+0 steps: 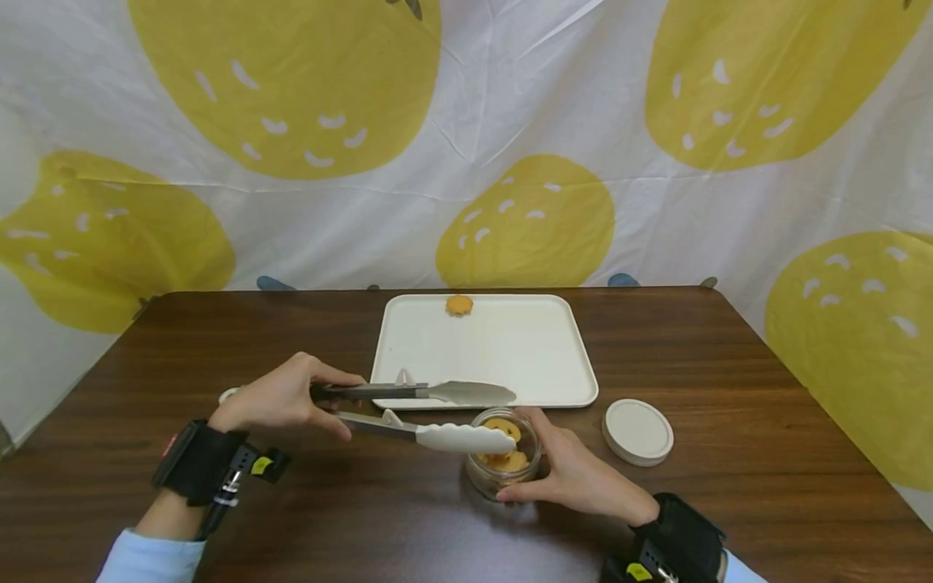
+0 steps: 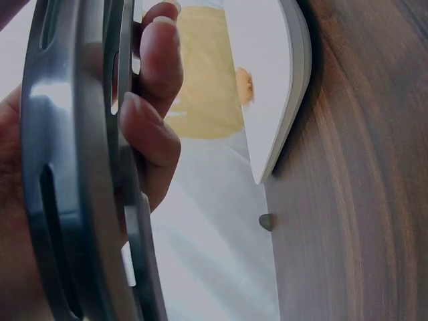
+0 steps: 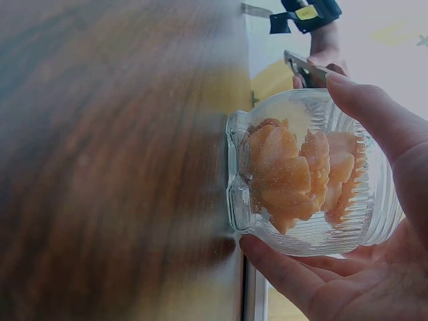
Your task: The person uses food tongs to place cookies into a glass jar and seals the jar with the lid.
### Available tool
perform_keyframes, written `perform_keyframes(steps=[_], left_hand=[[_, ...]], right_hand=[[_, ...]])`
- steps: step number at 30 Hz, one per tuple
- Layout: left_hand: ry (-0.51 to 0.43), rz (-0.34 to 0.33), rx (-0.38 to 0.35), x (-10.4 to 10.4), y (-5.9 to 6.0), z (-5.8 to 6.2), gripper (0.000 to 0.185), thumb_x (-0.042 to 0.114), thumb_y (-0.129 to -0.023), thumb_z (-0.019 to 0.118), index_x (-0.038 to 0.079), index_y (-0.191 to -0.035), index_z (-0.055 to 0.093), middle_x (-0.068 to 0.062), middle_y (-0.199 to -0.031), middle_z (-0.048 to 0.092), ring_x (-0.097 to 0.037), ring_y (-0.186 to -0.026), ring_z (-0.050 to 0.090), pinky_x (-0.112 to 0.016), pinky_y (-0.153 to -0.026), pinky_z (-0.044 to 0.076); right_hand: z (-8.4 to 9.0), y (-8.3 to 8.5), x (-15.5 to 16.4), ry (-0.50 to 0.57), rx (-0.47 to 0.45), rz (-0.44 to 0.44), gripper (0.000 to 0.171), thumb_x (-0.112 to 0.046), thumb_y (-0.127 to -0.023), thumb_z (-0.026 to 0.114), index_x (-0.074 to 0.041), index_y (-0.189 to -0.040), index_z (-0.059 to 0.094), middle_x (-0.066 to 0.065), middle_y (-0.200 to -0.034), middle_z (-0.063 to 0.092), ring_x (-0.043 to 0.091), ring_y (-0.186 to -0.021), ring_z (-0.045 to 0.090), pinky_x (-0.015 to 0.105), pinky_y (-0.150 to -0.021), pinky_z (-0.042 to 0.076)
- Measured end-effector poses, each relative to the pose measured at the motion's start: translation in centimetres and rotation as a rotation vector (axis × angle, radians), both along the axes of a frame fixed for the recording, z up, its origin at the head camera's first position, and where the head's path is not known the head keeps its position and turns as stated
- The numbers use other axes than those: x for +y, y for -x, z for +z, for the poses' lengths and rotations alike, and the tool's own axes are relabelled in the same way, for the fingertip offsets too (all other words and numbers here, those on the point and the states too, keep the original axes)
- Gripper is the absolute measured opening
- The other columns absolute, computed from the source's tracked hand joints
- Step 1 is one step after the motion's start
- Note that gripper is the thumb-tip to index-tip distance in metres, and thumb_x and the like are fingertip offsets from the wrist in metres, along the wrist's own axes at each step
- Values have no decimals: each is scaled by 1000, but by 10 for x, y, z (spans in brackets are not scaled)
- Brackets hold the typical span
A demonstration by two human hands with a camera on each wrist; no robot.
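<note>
My left hand (image 1: 280,397) holds a pair of metal tongs (image 1: 466,440) with pale scalloped tips, their arms spread apart. One tip lies over the mouth of a glass jar (image 1: 483,484), the other over the near edge of a white tray (image 1: 481,356). Whether the tips touch anything in the jar I cannot tell. My right hand (image 1: 576,478) grips the jar from the right, thumb and fingers around its side. Inside the jar are several golden cookies (image 3: 284,167), stacked up. A single cookie (image 1: 459,305) rests on the tray's far edge.
A round white lid (image 1: 638,431) lies on the brown wooden table (image 1: 729,389) to the right of the jar. Partly hidden behind my left hand is a small white object (image 1: 228,393). A white cloth with yellow fruit shapes (image 1: 525,219) hangs behind the table.
</note>
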State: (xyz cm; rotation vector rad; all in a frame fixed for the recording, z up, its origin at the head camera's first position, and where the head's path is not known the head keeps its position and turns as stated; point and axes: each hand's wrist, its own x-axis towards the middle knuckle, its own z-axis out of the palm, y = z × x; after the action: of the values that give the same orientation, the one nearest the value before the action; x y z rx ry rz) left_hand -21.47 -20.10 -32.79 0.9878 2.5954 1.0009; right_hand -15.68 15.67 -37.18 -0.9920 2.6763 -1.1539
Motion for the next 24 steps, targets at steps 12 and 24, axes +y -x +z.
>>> perform_keyframes(steps=[12,24], left_hand=[[1,52,39,-1,3,1,58,38,-64,77,6,-111,63,2,-69,53,-10,-55,39,-21,-49,31],[47,222,141,2,10,-1,61,38,-64,77,1,-109,63,-1,-70,60,-11,-55,41,-23,-49,31]], right_hand=[[-1,1,0,12,7,-4,84,-44,-68,73,-18,-134,28,4,-126,48,16,-107,49,29,-78,43],[-1,0,0,0,-5,-15,79,-45,-67,73,-16,-128,33,-1,-112,55,13,-98,53,28,-76,43]])
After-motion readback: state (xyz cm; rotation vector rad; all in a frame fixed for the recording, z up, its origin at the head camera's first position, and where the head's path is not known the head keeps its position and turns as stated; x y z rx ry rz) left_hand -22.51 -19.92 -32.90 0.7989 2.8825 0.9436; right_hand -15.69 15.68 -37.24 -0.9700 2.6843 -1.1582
